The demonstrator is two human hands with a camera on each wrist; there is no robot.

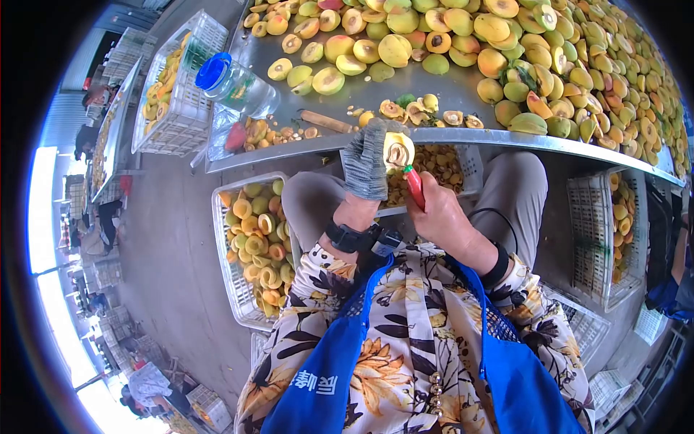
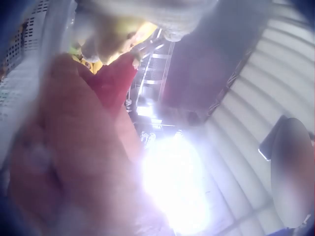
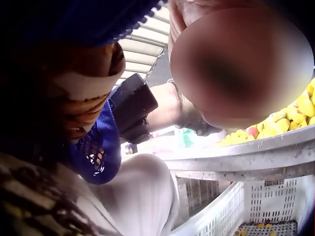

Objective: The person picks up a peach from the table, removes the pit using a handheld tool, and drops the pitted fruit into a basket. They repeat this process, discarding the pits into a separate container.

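In the head view the left hand (image 1: 366, 160), in a grey knit glove, holds a halved yellow fruit (image 1: 397, 150) with its brown centre facing up, at the table's near edge. The bare right hand (image 1: 442, 213) grips the red handle (image 1: 414, 186) of a small tool, whose green-collared end meets the fruit's lower edge. The left wrist view shows the red handle (image 2: 115, 81) in the right hand's fingers (image 2: 74, 123), close under the fruit, blurred. In the right wrist view the left glove (image 3: 192, 113) shows only partly.
Halved fruits (image 1: 578, 79) are heaped across the metal table (image 1: 405, 83). A blue-capped bottle (image 1: 242, 87) and a wooden stick (image 1: 325, 121) lie at its left. Below stand a crate of fruit halves (image 1: 256, 246) and a crate of small pieces (image 1: 437, 170); another crate (image 1: 589, 239) stands right.
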